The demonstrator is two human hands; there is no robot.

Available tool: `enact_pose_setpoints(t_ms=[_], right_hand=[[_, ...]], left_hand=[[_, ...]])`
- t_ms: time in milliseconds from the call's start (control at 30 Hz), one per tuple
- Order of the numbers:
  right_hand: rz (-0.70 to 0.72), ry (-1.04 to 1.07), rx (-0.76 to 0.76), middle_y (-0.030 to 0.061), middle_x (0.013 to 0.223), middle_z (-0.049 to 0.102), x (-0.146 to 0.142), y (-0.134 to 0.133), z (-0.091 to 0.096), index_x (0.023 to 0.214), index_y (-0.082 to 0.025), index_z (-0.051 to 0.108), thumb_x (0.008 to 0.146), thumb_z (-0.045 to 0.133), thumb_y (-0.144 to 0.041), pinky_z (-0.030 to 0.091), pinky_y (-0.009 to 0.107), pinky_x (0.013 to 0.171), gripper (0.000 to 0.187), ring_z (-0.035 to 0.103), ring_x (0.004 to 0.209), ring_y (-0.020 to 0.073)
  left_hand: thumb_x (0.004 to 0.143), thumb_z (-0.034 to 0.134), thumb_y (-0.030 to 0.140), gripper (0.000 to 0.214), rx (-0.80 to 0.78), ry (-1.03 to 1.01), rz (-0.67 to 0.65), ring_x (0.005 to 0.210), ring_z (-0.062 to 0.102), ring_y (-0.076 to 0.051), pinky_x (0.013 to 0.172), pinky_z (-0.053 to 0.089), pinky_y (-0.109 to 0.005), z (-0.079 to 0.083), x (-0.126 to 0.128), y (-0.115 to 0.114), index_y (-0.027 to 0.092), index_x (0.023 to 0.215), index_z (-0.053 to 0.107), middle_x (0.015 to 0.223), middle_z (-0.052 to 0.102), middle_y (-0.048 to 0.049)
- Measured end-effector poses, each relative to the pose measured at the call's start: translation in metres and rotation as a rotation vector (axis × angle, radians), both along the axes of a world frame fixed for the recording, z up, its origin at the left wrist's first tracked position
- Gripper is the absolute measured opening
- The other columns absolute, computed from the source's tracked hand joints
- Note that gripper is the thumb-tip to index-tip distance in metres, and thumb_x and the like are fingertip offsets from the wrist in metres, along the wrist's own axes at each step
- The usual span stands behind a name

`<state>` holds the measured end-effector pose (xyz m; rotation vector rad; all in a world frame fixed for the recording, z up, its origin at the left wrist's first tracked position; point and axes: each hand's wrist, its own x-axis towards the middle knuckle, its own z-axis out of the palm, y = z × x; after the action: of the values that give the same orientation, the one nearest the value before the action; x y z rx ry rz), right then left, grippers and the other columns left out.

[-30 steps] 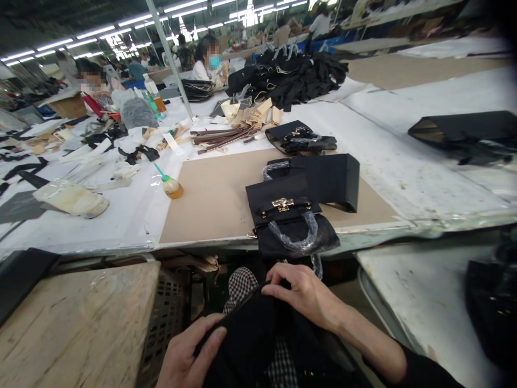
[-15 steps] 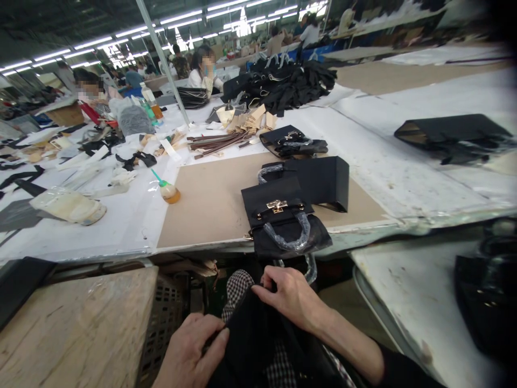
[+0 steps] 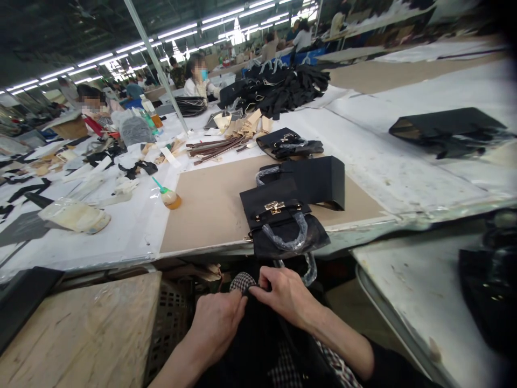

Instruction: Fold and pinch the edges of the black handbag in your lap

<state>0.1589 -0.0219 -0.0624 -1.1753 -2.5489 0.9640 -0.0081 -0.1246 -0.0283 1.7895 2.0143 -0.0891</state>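
Observation:
Over my lap lies a black leather piece point(image 3: 252, 342), dark and partly hidden by my arms; it looks like part of a handbag. My left hand point(image 3: 220, 318) pinches its upper edge between thumb and fingers. Just to the right, my right hand point(image 3: 283, 293) is closed on the same edge, thumb against bent forefinger. The two hands almost meet. Beyond them, a black handbag point(image 3: 272, 207) with a gold clasp and a plastic-wrapped handle point(image 3: 297, 237) hangs partly over the table's front edge.
More black bags point(image 3: 315, 180) lie behind on brown board point(image 3: 210, 188). A glue bottle point(image 3: 172, 199) with a green nozzle stands left. Brown strips point(image 3: 214, 148) and a black heap point(image 3: 278, 86) lie farther back. A wooden board point(image 3: 84, 323) is at left, a white side table point(image 3: 420, 285) at right.
My left hand has moved up and right along the black edge, close to my right hand. The right hand stays nearly in place. The view has shifted slightly.

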Motion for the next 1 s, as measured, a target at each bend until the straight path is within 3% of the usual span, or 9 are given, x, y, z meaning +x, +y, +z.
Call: enact_pose_setpoints(t_ms=[133,233,300,400,467,667,733,833,1000], right_hand=[[0.026,-0.007,-0.036,-0.0028,0.071,0.064,0.006,0.002,0.0,0.077,-0.022,0.057,0.089,0.066,-0.032,0.036,0.028,0.068,0.019,0.062,0.071,0.017],[0.007,-0.019,-0.057,-0.0024,0.071,0.064,0.012,0.006,-0.003,0.078,-0.022,0.058,0.09,0.066,-0.036,0.037,0.029,0.07,0.02,0.061,0.074,0.0186],[0.0,-0.018,-0.069,-0.0022,0.071,0.064,0.014,0.008,-0.006,0.078,-0.022,0.058,0.089,0.067,-0.037,0.038,0.029,0.07,0.021,0.061,0.074,0.019],[0.007,-0.007,-0.086,-0.0024,0.071,0.064,0.014,0.007,-0.007,0.077,-0.022,0.057,0.089,0.067,-0.037,0.037,0.029,0.069,0.022,0.06,0.072,0.0186],[0.011,0.0,-0.102,-0.0026,0.071,0.064,0.014,0.006,-0.006,0.076,-0.022,0.057,0.089,0.068,-0.038,0.037,0.029,0.069,0.023,0.061,0.073,0.0186],[-0.001,0.028,-0.153,-0.0022,0.076,0.068,0.019,0.001,0.003,0.077,-0.023,0.059,0.087,0.07,-0.041,0.04,0.029,0.073,0.024,0.062,0.079,0.0199],[-0.016,0.034,-0.15,-0.0022,0.077,0.068,0.02,0.0,0.004,0.076,-0.023,0.059,0.086,0.071,-0.04,0.04,0.029,0.074,0.024,0.062,0.08,0.0198],[-0.021,0.045,-0.131,-0.0025,0.076,0.067,0.02,-0.001,0.004,0.077,-0.022,0.059,0.086,0.071,-0.038,0.04,0.029,0.074,0.021,0.062,0.077,0.0187],[-0.054,0.035,-0.106,-0.0025,0.074,0.066,0.019,-0.003,0.005,0.075,-0.021,0.059,0.086,0.071,-0.035,0.039,0.028,0.071,0.021,0.061,0.075,0.0178]], left_hand=[[0.106,0.041,0.037,0.039,-0.007,-0.111,0.029,0.068,0.067,-0.015,0.06,0.039,-0.02,-0.001,-0.011,-0.023,0.02,0.079,0.064,0.075,0.071,0.0005],[0.104,0.043,0.042,0.044,0.012,-0.299,0.179,0.064,0.061,-0.013,0.058,0.038,-0.019,-0.002,-0.018,-0.053,0.019,0.073,0.063,0.068,0.066,0.0022],[0.102,0.047,0.046,0.041,0.053,-0.479,0.319,0.072,0.065,-0.015,0.064,0.044,-0.018,-0.004,-0.019,-0.073,0.019,0.082,0.071,0.076,0.071,0.0007],[0.098,0.054,0.05,0.037,0.121,-0.709,0.494,0.099,0.071,-0.021,0.086,0.051,-0.02,-0.008,-0.014,-0.095,0.022,0.108,0.076,0.1,0.078,-0.0019],[0.095,0.059,0.052,0.039,0.159,-0.798,0.584,0.105,0.071,-0.023,0.091,0.052,-0.022,-0.012,-0.009,-0.104,0.022,0.111,0.078,0.107,0.079,-0.003],[0.083,0.07,0.057,0.044,0.159,-0.924,0.751,0.09,0.073,-0.024,0.078,0.055,-0.024,-0.021,-0.009,-0.109,0.018,0.1,0.08,0.093,0.08,-0.0048],[0.082,0.07,0.057,0.043,0.075,-0.895,0.723,0.082,0.071,-0.022,0.071,0.053,-0.024,-0.016,-0.014,-0.101,0.016,0.093,0.079,0.084,0.078,-0.0037],[0.084,0.068,0.048,0.031,-0.058,-0.702,0.545,0.076,0.068,-0.02,0.065,0.048,-0.022,-0.001,-0.019,-0.079,0.017,0.084,0.074,0.077,0.074,-0.0009],[0.089,0.065,0.041,0.031,-0.035,-0.424,0.204,0.082,0.068,-0.02,0.072,0.044,-0.024,0.013,-0.011,-0.031,0.027,0.117,0.07,0.091,0.076,0.0013]])
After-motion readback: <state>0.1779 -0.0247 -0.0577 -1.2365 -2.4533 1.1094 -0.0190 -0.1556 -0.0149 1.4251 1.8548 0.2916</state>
